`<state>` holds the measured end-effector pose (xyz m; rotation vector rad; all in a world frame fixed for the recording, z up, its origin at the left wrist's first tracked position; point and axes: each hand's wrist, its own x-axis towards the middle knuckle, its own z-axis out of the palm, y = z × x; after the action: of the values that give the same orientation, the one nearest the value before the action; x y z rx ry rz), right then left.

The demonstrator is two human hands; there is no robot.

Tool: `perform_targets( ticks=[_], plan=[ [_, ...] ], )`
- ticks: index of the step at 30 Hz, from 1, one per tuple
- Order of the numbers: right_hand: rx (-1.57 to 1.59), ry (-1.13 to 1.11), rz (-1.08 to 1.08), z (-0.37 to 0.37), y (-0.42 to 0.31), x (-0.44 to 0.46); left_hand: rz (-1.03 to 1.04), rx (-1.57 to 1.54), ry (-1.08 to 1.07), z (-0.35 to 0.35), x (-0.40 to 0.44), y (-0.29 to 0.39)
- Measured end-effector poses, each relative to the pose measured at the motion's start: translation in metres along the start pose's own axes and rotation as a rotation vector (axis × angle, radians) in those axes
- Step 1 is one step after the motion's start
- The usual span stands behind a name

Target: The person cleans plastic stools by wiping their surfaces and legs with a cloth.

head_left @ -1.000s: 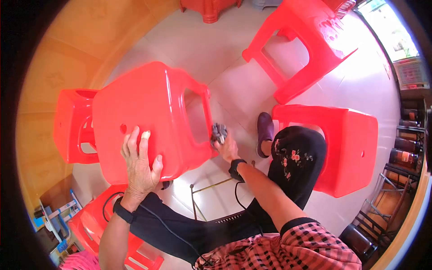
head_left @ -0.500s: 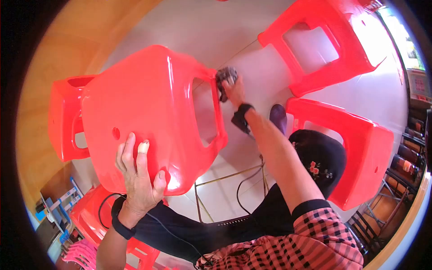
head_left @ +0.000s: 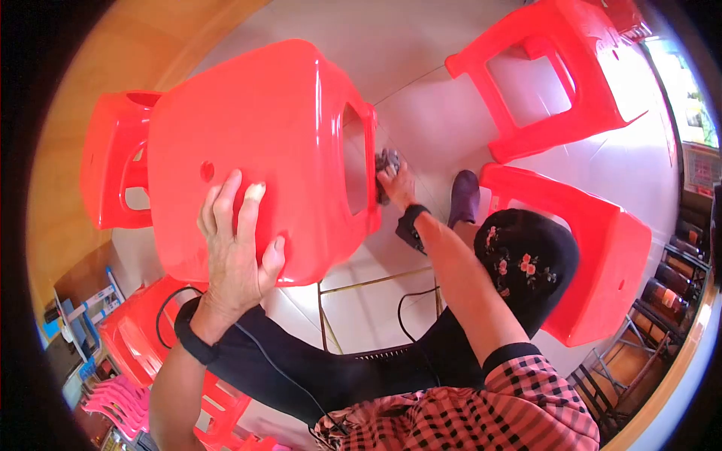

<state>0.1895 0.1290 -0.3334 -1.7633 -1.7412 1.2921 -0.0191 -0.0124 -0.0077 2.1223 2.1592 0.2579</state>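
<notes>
In front of me a red plastic stool is tipped so that its smooth seat faces up toward me. My left hand lies flat on the seat, fingers spread, just below a small round hole; one fingertip has a pale wrapping. On the stool's right side, my right hand grips a crumpled dark grey cloth against the outer edge of the leg frame. Part of the cloth is hidden behind that frame.
Other red stools stand at the left, upper right and right. Bottles line a rack on the right. Pink hangers are at lower left. A thin black cable crosses my lap.
My right hand and the cloth have moved down along the stool's leg frame. The stool appears slightly higher in view, with my left hand still on its seat.
</notes>
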Motion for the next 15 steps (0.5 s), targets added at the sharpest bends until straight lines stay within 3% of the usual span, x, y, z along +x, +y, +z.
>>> perform_targets(
  ticks=[4, 8, 10, 11, 14, 15],
  plan=[
    [-0.14, -0.072, 0.088, 0.007, 0.035, -0.062, -0.008, -0.009, 0.048, 0.001, 0.002, 0.001],
    [-0.052, -0.002, 0.182, 0.042, 0.065, -0.091, -0.021, -0.021, 0.069, 0.001, 0.002, 0.002],
    [0.0, 0.023, 0.469, 0.055, 0.072, -0.088, -0.025, -0.028, 0.084, 0.0, 0.003, 0.005],
    [0.002, 0.033, 0.461, 0.051, 0.073, -0.085, -0.019, -0.028, 0.095, 0.001, 0.004, 0.005],
    [0.358, -0.251, 0.483, 0.018, 0.05, -0.077, -0.025, -0.046, 0.137, 0.004, 0.003, 0.004],
    [0.407, -0.324, 0.591, -0.002, 0.025, -0.081, -0.018, -0.055, 0.155, 0.004, 0.003, 0.003]
  ],
)
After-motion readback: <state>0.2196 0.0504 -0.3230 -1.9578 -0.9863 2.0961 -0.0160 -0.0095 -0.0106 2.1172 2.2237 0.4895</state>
